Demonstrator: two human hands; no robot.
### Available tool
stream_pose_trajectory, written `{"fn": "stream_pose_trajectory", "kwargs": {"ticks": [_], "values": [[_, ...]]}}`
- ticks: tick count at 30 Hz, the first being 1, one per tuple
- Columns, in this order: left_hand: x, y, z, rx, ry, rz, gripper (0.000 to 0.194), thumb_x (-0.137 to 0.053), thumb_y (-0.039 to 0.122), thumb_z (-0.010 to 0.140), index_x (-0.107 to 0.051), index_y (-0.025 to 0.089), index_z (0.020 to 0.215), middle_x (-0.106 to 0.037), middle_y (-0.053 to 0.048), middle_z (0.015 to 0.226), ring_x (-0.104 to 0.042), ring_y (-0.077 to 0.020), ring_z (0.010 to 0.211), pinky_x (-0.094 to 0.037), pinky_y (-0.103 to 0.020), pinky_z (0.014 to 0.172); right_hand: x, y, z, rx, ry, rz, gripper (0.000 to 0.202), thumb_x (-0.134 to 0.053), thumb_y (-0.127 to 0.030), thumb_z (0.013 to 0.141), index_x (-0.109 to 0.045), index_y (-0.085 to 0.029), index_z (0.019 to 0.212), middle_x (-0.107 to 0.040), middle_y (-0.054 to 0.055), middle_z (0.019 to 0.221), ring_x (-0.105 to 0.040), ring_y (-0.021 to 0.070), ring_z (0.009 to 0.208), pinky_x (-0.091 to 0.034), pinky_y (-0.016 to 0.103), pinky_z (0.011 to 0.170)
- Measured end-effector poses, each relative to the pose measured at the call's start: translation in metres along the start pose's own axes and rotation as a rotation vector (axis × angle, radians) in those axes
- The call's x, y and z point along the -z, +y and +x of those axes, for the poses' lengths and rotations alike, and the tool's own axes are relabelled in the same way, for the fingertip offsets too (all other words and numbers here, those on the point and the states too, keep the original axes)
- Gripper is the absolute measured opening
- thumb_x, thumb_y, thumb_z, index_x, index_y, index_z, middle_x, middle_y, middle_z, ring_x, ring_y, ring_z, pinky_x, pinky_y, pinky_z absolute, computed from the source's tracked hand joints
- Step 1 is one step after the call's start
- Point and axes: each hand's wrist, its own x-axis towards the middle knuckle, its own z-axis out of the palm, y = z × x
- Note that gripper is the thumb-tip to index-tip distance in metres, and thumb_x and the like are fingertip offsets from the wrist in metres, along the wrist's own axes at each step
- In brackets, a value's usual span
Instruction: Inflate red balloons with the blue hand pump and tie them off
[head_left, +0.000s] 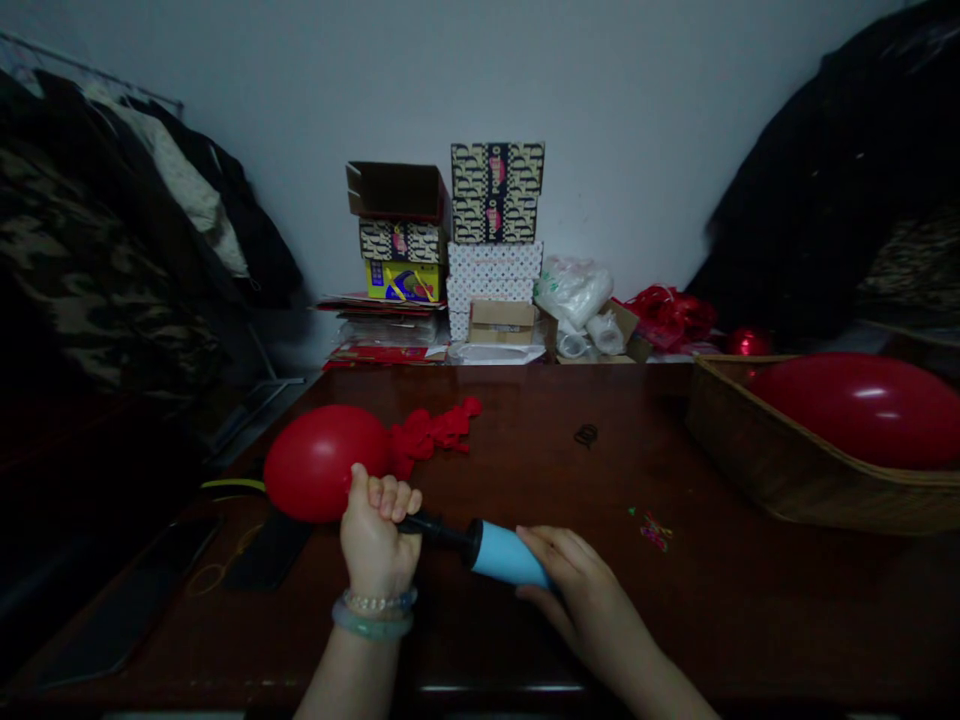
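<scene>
An inflated red balloon (pixel 322 462) lies at the left of the dark brown table, against my left hand (pixel 381 530). The fingers of that hand are wrapped round the black nozzle end of a hand pump (pixel 510 555) with a light blue barrel. On the barrel's other end is my right hand (pixel 574 585), its fingers closed round the blue surface. The balloon's neck is hidden by my left hand. Behind the balloon, flat red balloons (pixel 431 435) are heaped on the tabletop.
A woven basket (pixel 795 470) with a large red balloon (pixel 862 408) stands at the right. Small colourful bands (pixel 655 531) and dark bands (pixel 586 435) lie on the table (pixel 540 470). Phones (pixel 139 590) are at the left. Stacked boxes (pixel 495 270) line the wall.
</scene>
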Motion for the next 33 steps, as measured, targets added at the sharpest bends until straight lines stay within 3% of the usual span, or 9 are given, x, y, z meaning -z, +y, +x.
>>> {"fn": "stream_pose_trajectory", "kwargs": {"ticks": [4, 8, 25, 33], "values": [[0.004, 0.016, 0.007, -0.049, 0.024, -0.028, 0.048, -0.061, 0.033, 0.085, -0.026, 0.019, 0.055, -0.027, 0.008, 0.043, -0.024, -0.0052, 0.036, -0.026, -0.02, 0.038, 0.006, 0.011, 0.0, 0.016, 0.001, -0.043, 0.047, -0.06, -0.027, 0.088, -0.048, -0.025, 0.133, -0.06, 0.01, 0.124, -0.057, 0.0233, 0.111, -0.05, 0.041, 0.095], [0.007, 0.018, 0.009, -0.053, 0.044, -0.04, 0.049, -0.061, 0.032, 0.086, -0.025, 0.019, 0.055, -0.027, 0.008, 0.042, -0.024, -0.0052, 0.036, -0.026, -0.02, 0.038, 0.005, 0.012, -0.001, 0.03, 0.022, -0.06, 0.046, -0.059, -0.027, 0.089, -0.048, -0.023, 0.134, -0.06, 0.01, 0.123, -0.058, 0.0234, 0.111, -0.05, 0.041, 0.095], [-0.005, -0.034, -0.019, 0.056, 0.0, 0.017, 0.049, -0.062, 0.04, 0.084, -0.029, 0.019, 0.055, -0.026, 0.008, 0.042, -0.023, -0.0053, 0.036, -0.026, -0.021, 0.039, -0.009, -0.009, -0.005, 0.002, 0.081, 0.007, 0.046, -0.059, -0.02, 0.087, -0.048, -0.021, 0.132, -0.061, 0.012, 0.118, -0.059, 0.0248, 0.105, -0.052, 0.043, 0.09], [-0.005, -0.01, -0.008, 0.0, 0.013, 0.008, 0.05, -0.063, 0.039, 0.084, -0.028, 0.019, 0.054, -0.026, 0.008, 0.041, -0.023, -0.0051, 0.036, -0.026, -0.02, 0.038, -0.007, -0.004, -0.003, 0.022, 0.072, -0.004, 0.048, -0.06, -0.02, 0.087, -0.047, -0.023, 0.133, -0.06, 0.011, 0.12, -0.058, 0.0241, 0.109, -0.051, 0.043, 0.093]]}}
